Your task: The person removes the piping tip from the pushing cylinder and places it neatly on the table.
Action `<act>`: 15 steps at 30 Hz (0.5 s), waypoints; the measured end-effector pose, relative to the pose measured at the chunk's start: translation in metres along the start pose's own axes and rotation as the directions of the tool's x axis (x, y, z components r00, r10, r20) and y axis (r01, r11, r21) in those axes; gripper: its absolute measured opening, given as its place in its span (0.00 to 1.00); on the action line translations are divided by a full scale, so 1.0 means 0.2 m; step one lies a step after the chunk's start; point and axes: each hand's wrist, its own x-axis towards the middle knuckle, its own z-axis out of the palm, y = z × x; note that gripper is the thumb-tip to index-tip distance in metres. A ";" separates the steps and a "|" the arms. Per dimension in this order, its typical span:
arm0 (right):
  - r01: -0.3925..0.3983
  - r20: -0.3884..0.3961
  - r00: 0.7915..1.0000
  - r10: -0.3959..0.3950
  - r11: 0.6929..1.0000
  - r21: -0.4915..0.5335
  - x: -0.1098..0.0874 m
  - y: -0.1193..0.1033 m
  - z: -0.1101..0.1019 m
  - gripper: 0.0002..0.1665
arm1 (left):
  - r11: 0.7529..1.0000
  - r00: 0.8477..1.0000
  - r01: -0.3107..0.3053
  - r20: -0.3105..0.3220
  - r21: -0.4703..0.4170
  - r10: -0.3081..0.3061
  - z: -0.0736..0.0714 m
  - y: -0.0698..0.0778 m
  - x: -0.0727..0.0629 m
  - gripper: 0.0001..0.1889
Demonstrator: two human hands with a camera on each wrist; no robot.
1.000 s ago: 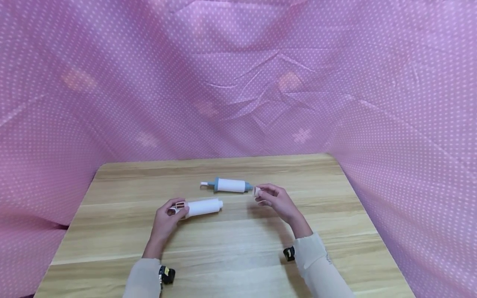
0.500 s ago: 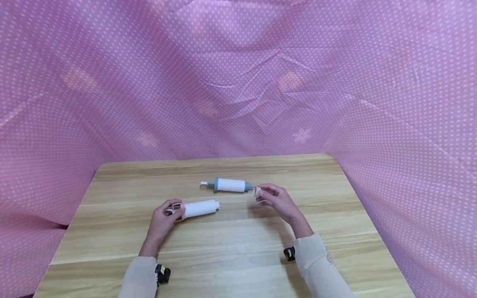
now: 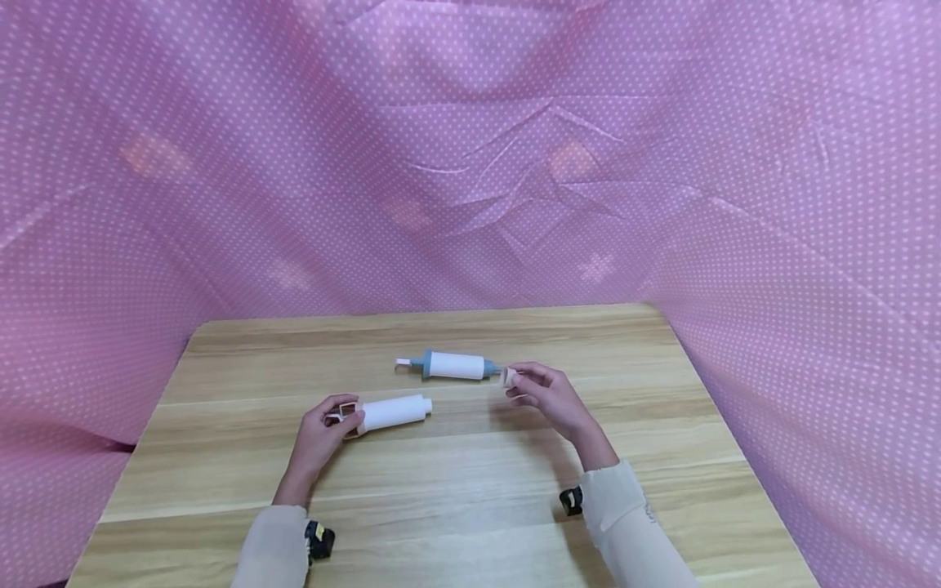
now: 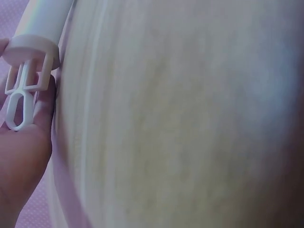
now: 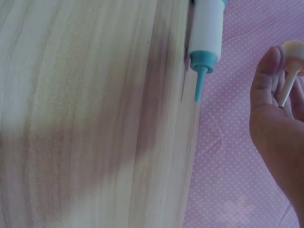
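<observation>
My left hand (image 3: 321, 433) grips the framed end of a white syringe-like tube (image 3: 395, 412), whose narrow tip points right. In the left wrist view, a white rod with an oval loop (image 4: 20, 110) sticks out of the tube's collar (image 4: 31, 50) toward the palm. Between thumb and fingers, my right hand (image 3: 555, 402) pinches a small whitish cup-shaped piece (image 3: 508, 377). A thin stem (image 5: 288, 85) runs from that piece into the hand in the right wrist view. Just left of the right hand lies a white and teal piping syringe (image 3: 457, 366), its thin nozzle (image 5: 200, 85) pointing toward that hand.
A pale wood-grain table (image 3: 470, 506) carries everything. Pink dotted cloth (image 3: 478, 163) hangs behind the table and along both sides. Black wrist cameras (image 3: 320, 540) are strapped at both sleeves.
The left hand has drawn slightly left and toward the body with the white tube, then held nearly still. The right hand and the piping syringe have hardly moved.
</observation>
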 end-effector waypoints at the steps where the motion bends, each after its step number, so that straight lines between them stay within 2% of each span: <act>1: 0.001 0.002 1.000 -0.002 1.000 0.002 0.00 0.00 0.00 0.25 | 1.000 1.000 0.000 0.000 0.007 0.000 0.00 0.00 0.00 0.23; 8: 0.001 0.007 1.000 -0.001 1.000 0.005 0.00 -0.01 0.00 0.25 | 1.000 1.000 0.001 0.002 0.022 -0.001 -0.01 0.02 0.01 0.25; 15: 0.000 0.009 1.000 0.000 1.000 -0.010 0.00 0.00 0.00 0.25 | 0.998 0.999 -0.051 -0.012 0.036 0.052 -0.04 0.03 0.01 0.25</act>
